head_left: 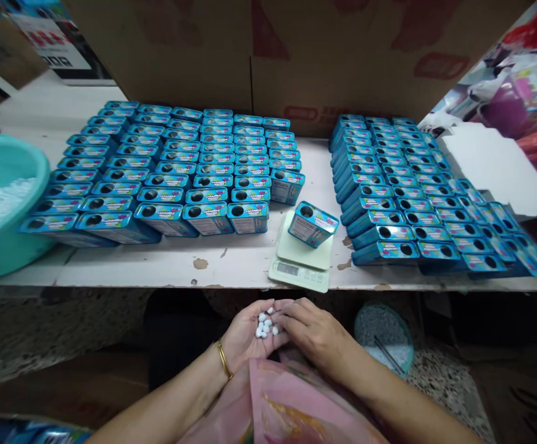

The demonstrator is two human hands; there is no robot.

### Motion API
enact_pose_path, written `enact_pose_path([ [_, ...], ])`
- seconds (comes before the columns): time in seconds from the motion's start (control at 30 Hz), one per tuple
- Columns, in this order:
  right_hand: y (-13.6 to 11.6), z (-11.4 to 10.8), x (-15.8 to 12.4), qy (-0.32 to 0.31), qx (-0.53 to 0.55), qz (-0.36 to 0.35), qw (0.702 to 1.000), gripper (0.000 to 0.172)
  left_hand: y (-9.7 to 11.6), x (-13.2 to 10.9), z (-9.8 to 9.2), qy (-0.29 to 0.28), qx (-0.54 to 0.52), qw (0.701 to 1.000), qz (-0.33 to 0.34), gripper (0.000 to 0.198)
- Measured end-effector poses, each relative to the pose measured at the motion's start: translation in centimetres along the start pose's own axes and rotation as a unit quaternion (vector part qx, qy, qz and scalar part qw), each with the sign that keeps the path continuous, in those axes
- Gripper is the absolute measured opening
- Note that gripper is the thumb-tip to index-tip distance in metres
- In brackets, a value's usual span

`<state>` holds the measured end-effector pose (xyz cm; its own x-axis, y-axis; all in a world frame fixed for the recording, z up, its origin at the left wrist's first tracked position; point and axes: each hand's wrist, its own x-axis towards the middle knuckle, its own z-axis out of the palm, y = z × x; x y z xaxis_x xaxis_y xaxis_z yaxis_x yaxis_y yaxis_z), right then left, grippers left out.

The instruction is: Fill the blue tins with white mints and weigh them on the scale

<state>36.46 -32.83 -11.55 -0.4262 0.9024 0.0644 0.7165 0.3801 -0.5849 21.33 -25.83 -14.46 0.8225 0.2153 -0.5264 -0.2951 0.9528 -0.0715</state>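
Cupped palm up in front of the table edge, my left hand [245, 336] holds several small white candies [263, 327]. My right hand [312, 327] is over its fingers, with its own fingers bent and pressed together at the candies; whether they pinch one is hidden. Beyond the hands, a pale green digital scale [303, 275] sits at the table's front edge. One blue tin [312, 225] with a round hole in its top stands upright on the scale. The scale's display is lit, but its digits are too blurred to read.
Rows of blue tins [166, 179] stand left of the scale, and more tins [402, 203] stand right. A turquoise basin [28, 179] of white pieces is at far left. Cardboard [180, 61] walls the back. Below the table, a bucket [407, 345] holds white pieces and a stick-like tool.
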Motion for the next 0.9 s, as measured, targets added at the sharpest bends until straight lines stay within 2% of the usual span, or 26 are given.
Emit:
enact_pose_path([
  [0.07,0.4,-0.9,0.0,0.016,0.022,-0.003,1.0,0.03,0.1,0.0,0.0,0.001,0.011,1.0,0.004,0.025],
  [0.13,1.1,-2.4,0.1,0.06,0.028,0.005,0.998,0.025,0.2,0.0,0.0,0.019,0.038,0.999,0.001,0.027],
  [0.27,2.8,-7.4,1.4,0.155,-0.042,0.04,0.986,0.02,0.3,-0.1,0.1,0.042,0.067,0.997,-0.007,0.034],
  [0.37,3.8,-10.8,3.6,0.183,-0.105,0.039,0.977,0.018,0.4,0.0,0.0,0.036,0.072,0.997,0.0,0.035],
  [0.43,4.3,-12.0,5.3,0.182,-0.142,0.034,0.972,0.016,0.4,0.0,-0.2,0.036,0.075,0.997,0.005,0.035],
  [0.57,5.6,-12.3,7.7,0.156,-0.196,0.04,0.967,0.015,0.5,0.0,-0.5,0.036,0.076,0.996,0.017,0.035],
  [0.67,6.4,-12.3,8.4,0.159,-0.212,0.047,0.963,0.019,0.6,-0.2,-0.4,0.033,0.078,0.996,0.023,0.035],
  [0.8,6.0,-12.7,7.8,0.201,-0.201,0.06,0.957,0.023,0.6,-0.4,-0.2,0.044,0.079,0.996,0.024,0.034],
  [0.9,4.1,-11.3,6.4,0.215,-0.168,0.043,0.961,0.024,0.6,-0.2,-0.1,0.038,0.073,0.996,0.017,0.033],
])
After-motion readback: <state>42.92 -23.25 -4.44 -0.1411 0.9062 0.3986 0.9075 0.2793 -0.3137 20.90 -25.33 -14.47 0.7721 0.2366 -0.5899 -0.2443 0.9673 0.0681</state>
